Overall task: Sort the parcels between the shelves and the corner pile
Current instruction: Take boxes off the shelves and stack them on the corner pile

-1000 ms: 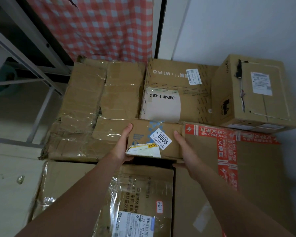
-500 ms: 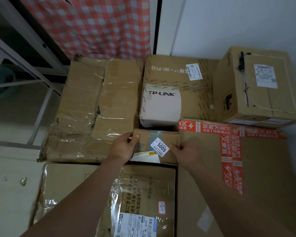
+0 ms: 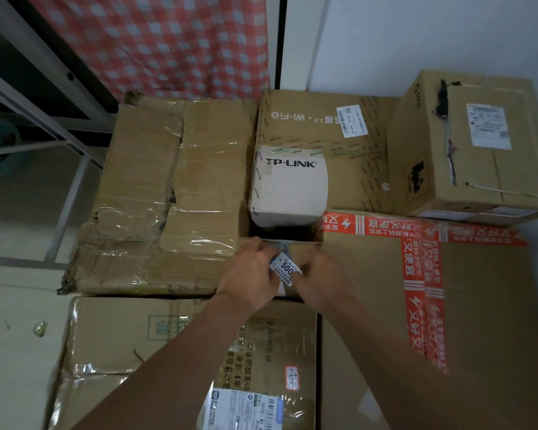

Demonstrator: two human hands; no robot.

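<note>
A small brown parcel (image 3: 305,248) with a white numbered sticker (image 3: 284,270) sits low in the gap between the big boxes of the corner pile. My left hand (image 3: 249,276) holds its left end with curled fingers. My right hand (image 3: 320,282) grips its right end. Both hands cover most of the parcel. Just beyond the gap lies a white TP-LINK box (image 3: 289,187) on a brown Wi-Fi carton (image 3: 348,156).
A crumpled taped carton (image 3: 156,197) lies to the left, a red-taped box (image 3: 416,290) to the right, a film-wrapped box (image 3: 184,352) in front, a cube carton (image 3: 479,144) at the back right. A metal shelf frame (image 3: 44,88) and checked curtain (image 3: 156,41) stand behind.
Both hands have lowered the small parcel down into the gap between the boxes and closed in over its top. The view has moved slightly nearer.
</note>
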